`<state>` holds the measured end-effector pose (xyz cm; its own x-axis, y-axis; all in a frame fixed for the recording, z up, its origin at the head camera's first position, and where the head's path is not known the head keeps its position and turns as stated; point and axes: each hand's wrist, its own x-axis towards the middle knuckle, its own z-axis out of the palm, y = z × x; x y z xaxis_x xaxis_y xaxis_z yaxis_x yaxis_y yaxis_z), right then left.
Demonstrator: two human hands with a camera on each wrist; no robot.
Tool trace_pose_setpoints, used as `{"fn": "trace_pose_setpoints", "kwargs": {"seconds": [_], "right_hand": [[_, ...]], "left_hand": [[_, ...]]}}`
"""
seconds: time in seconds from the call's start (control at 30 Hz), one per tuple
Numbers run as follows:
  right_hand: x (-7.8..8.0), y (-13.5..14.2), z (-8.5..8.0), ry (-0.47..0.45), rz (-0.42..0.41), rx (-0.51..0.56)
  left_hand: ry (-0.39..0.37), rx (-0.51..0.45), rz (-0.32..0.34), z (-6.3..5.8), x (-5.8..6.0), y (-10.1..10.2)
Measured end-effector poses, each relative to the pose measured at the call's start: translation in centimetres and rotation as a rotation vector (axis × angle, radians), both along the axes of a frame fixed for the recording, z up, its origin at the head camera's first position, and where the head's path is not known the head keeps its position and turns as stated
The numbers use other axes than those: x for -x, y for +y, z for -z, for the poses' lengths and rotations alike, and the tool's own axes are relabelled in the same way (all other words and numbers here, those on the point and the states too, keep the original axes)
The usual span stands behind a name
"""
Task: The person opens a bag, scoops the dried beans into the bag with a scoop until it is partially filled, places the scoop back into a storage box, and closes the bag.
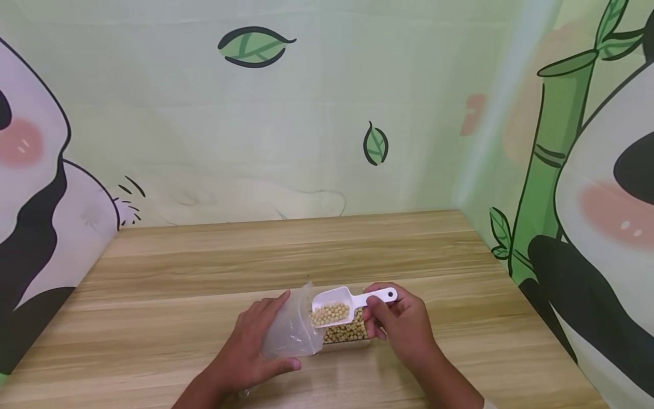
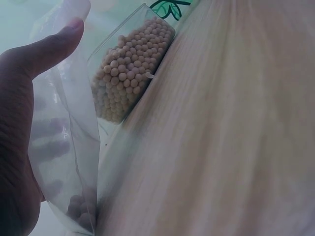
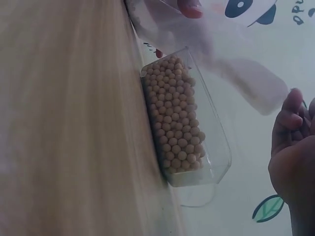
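A white scoop (image 1: 353, 303) is up over the clear box (image 3: 215, 166). It has a flat, wide bowl with low sides, and a short handle with a round hole near the end. A little heap of small, round, pale yellow beans (image 1: 331, 314) sits in the bowl, mostly toward its front. The right hand (image 1: 403, 324) pinches the scoop's handle, with the thumb on top, above the right end of the box. The scoop's front edge is right at the mouth of a plastic bag (image 1: 291, 329), which is just to the left of the box. The bag is thin, cloudy and crinkly, and a few beans (image 2: 82, 209) show through it, down at the bottom. The left hand (image 1: 250, 346) holds the bag from the side away from the box, with the thumb on one side and the fingers on the other. The box itself is long, with see-through walls, and lots of round tan beans (image 3: 172, 118) lie in it, higher in some spots than others. Under the box is a wooden table (image 1: 255, 258) with light and dark stripes. Behind the box is a pale green wall (image 1: 317, 113) with leaves on it.
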<state>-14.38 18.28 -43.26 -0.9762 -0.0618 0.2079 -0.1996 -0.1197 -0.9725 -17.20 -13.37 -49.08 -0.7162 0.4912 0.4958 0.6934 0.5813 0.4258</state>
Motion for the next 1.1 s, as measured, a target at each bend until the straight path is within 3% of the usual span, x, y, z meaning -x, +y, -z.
{"fn": "trace_pose_setpoints", "kwargs": {"seconds": [0.17, 0.33, 0.5, 0.83, 0.97, 1.1], "right_hand": [[-0.3, 0.0, 0.3, 0.161, -0.040, -0.032], [-0.3, 0.0, 0.4, 0.220, -0.002, -0.043], [-0.2, 0.0, 0.2, 0.210, 0.084, -0.034], [0.2, 0.7, -0.8, 0.081, 0.303, -0.034], [0.3, 0.9, -0.9, 0.116, 0.341, -0.064], [0.5, 1.0, -0.5, 0.192, 0.338, -0.179]], "left_hand": [[0.007, 0.006, 0.001, 0.1, 0.0, 0.0], [0.006, 0.006, 0.002, 0.1, -0.1, 0.1], [0.029, 0.004, 0.003, 0.0, 0.0, 0.1], [0.049, 0.007, 0.004, 0.1, 0.1, 0.0], [0.048, 0.006, 0.006, 0.2, 0.1, 0.0], [0.050, 0.009, 0.003, 0.1, 0.1, 0.0]]}}
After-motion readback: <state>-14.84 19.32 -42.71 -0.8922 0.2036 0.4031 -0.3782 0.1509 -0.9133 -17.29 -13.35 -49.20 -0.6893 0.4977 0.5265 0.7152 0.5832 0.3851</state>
